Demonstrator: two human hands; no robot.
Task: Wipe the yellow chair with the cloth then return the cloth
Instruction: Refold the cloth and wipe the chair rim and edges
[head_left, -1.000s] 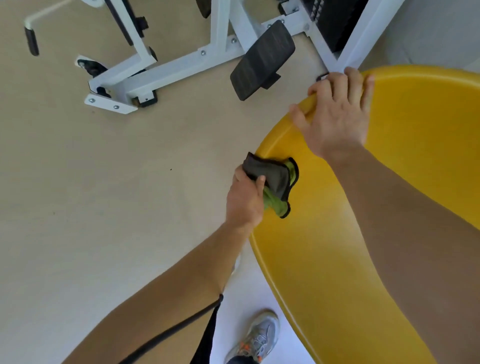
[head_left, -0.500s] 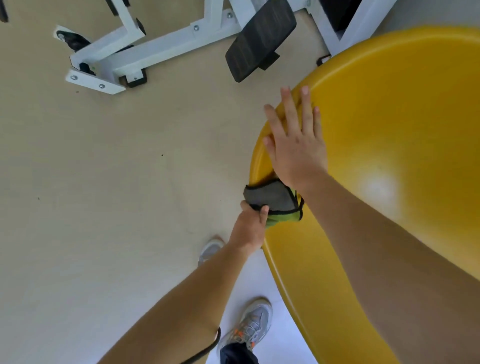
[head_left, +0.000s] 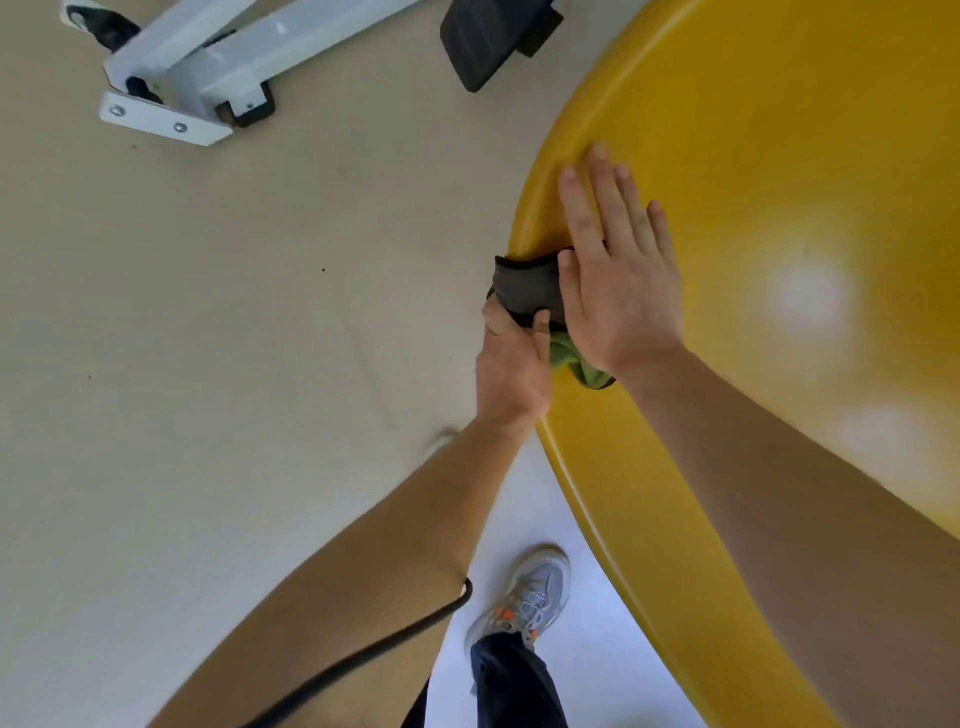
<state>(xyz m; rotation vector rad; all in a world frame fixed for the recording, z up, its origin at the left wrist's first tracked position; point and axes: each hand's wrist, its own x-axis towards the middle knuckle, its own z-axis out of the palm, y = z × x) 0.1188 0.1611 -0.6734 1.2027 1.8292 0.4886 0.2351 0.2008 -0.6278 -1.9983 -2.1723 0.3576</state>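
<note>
The yellow chair (head_left: 779, 156) is a large glossy shell filling the right half of the view. My left hand (head_left: 514, 369) grips a dark grey and green cloth (head_left: 527, 288) and presses it against the chair's left rim. My right hand (head_left: 618, 270) lies flat on the shell just right of the cloth, fingers spread, covering part of the cloth. The green part of the cloth shows below my right palm.
A white metal gym machine frame (head_left: 197, 67) with a black pad (head_left: 493, 36) stands on the beige floor at the top. My grey shoe (head_left: 530, 597) and dark trouser leg are on a white mat below the chair's rim. A black cable crosses my left forearm.
My right hand let go of the chair's top rim and came down flat onto the shell beside the cloth. The cloth in my left hand slid along the rim; the view shifted closer.
</note>
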